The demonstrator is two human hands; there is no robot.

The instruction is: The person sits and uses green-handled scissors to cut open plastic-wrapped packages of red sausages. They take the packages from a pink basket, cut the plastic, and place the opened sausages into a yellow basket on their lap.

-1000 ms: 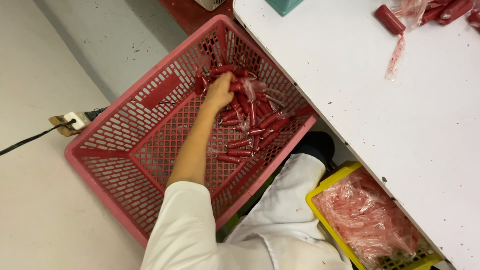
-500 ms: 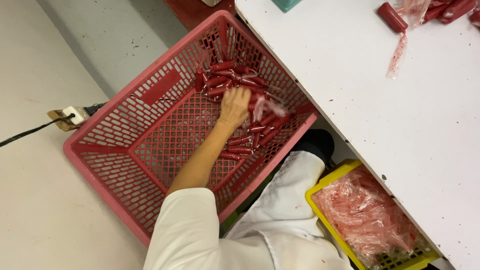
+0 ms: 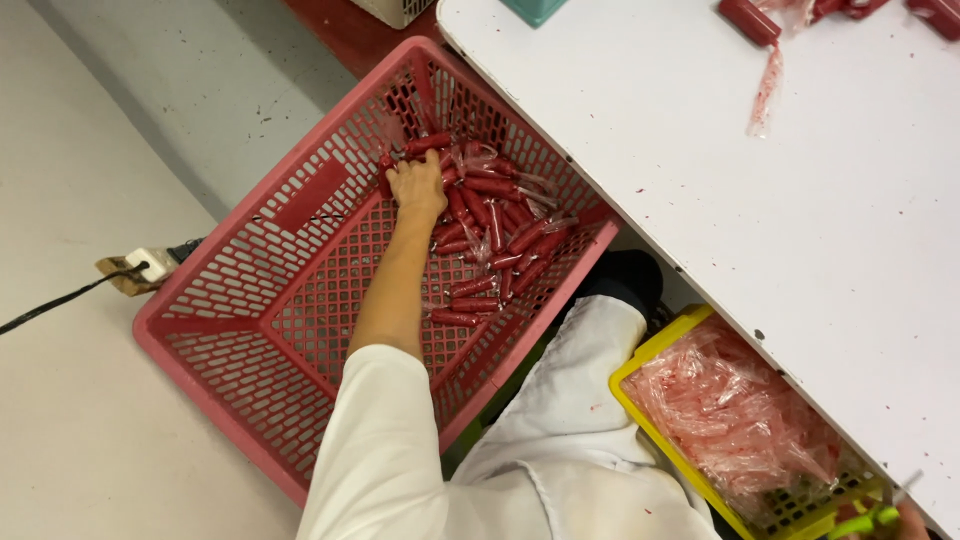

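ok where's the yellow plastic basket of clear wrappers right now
In the head view, the yellow plastic basket sits lower right, under the white table edge, beside the person's white-clothed lap.

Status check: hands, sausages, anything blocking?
Left hand down in pink basket, fingers among red sausages. Right hand barely visible at frame edge. Nothing blocking.
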